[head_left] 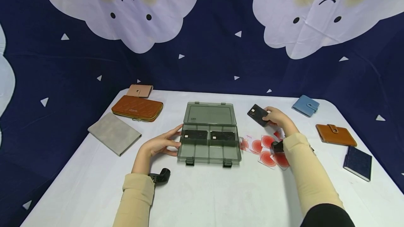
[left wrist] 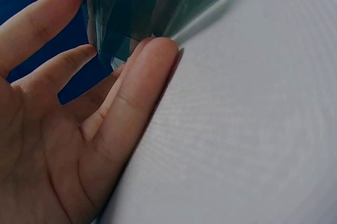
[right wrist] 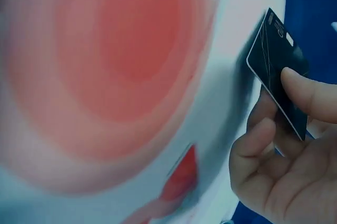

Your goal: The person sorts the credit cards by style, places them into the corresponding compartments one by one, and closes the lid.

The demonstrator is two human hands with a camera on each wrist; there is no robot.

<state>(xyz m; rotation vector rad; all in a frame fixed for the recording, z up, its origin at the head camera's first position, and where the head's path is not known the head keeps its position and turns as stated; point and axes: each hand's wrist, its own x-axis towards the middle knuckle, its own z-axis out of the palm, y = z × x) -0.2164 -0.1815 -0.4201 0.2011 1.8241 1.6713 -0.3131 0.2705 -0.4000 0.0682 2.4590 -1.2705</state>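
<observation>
White and smooth, the counter [head_left: 195,192] spreads out in front of me under everything. On it stands a smoky green plastic box [head_left: 217,154], lid laid back, just right of the left hand [head_left: 159,144], whose extended, relaxed fingers touch its side wall. I'd judge the box light and stiff, apt to slide, so that wall suits a steadying touch.

Left of that hand lies a flat grey cover [head_left: 115,133]; beyond it, a brown zip wallet [head_left: 137,108]. Right of the right hand [head_left: 278,116] are a tan wallet [head_left: 336,135], a navy notebook [head_left: 358,163] and a blue wallet [head_left: 305,105].

Smaller still, cards with red circles [head_left: 266,158] lie near the right wrist, and two black cards [head_left: 223,136] sit in the box, between the hands. Another black card [head_left: 257,112] is pinched in the right hand, thumb on its face — probably light, stiff and slick, best taken by an edge or corner.
</observation>
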